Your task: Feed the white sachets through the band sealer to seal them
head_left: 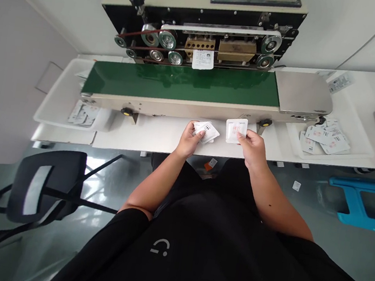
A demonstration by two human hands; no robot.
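My left hand [189,139] is closed on a small stack of white printed sachets [207,131], held just above the white table's front edge. My right hand [252,145] pinches a single white sachet [236,129] with red print, holding it flat in front of the sealing machine. Both hands hover just below the machine's green conveyor belt [184,84]. Another white sachet [203,59] stands in the sealing band of the machine [203,26], above the belt.
A white tray [355,141] at the right holds several loose sachets [325,137]. Another white tray [58,103] at the left holds a few more. A black chair [43,185] stands at the lower left, a blue stool [367,203] at the right. Stray sachets lie on the floor.
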